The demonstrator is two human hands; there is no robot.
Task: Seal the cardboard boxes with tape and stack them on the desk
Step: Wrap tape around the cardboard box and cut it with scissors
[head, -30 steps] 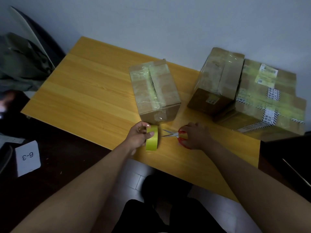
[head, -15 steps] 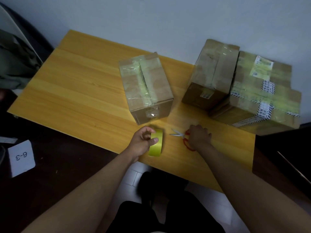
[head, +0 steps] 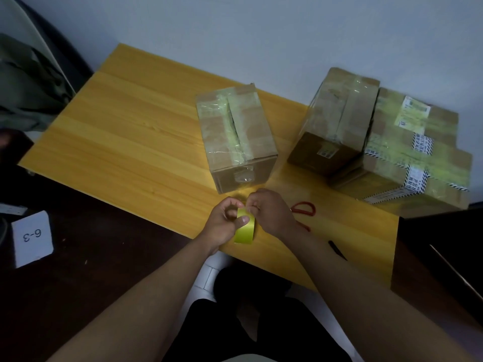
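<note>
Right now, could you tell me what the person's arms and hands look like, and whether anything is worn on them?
Both forearms are bare to the frame's edge: no sleeves, watch or gloves show. The left hand and right hand show no rings that I can make out in this dim view.

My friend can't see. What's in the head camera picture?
Two hands meet at a yellow tape roll: the left hand grips it, the right hand picks at its top. Behind, three taped cardboard boxes sit on a wooden desk, red scissors nearby.
</note>
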